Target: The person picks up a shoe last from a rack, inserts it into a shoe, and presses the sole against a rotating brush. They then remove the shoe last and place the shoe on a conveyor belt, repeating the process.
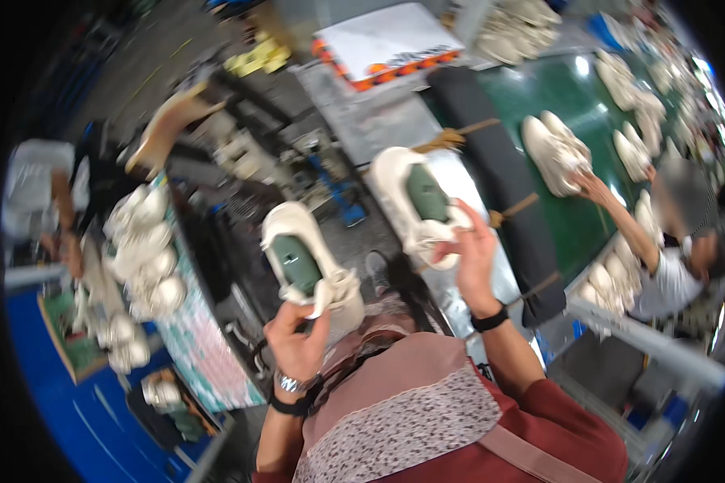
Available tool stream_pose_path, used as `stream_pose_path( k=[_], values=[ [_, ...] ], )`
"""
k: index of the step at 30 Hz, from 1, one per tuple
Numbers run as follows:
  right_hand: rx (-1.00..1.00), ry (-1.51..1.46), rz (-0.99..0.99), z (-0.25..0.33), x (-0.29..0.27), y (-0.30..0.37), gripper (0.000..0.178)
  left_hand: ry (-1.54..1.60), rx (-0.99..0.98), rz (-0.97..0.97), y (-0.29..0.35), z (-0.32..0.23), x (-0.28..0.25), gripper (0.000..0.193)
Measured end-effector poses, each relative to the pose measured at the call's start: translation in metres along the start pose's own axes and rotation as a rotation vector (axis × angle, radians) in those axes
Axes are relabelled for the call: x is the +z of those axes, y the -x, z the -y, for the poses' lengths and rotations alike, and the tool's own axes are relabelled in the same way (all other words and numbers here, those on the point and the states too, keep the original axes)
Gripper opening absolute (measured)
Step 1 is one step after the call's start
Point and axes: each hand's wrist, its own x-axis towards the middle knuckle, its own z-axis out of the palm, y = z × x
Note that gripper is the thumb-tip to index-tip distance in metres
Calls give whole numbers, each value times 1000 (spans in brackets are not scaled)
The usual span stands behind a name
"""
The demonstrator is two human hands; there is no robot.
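At nine o'clock, near the rim, a co-worker's forearm (63,201) reaches down. Between eight and nine o'clock lies a green-bottomed tray (60,322), and right of it a heap of cream shoes (157,258) sits at the edge of a counter (205,362) with a pink and teal patterned top.

The left hand (298,338), at seven o'clock, wears a silver watch (292,382) and pinches one end of the left shoe (324,262) between thumb and fingers. This cream shoe is just off centre toward eight o'clock, opening up, toe toward eleven, a green insert (298,266) showing inside.

At twelve o'clock is a white box (391,40) with orange trim. The right shoe (391,181), a similar cream one just off centre toward one o'clock, also shows green inside; the right hand (477,258), at three o'clock, pinches its near end. The two shoes are apart.

A dark padded roll (499,177) stretches along two to three o'clock. Beyond it, on a green surface (499,80), a second co-worker's hand (590,187) touches a cream pair (552,153).
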Motion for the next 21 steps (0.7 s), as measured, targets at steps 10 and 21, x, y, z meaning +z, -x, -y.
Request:
stream_pose_path(
  k=[10, 21],
  values=[
    [30, 216, -152, -47, -23, -55, 53, 115, 9, -145, -15, -19, -7, 14],
    [289, -285, 776, -32, 164, -34, 77, 842, -232, -122, -78, 36, -37, 14]
  ],
)
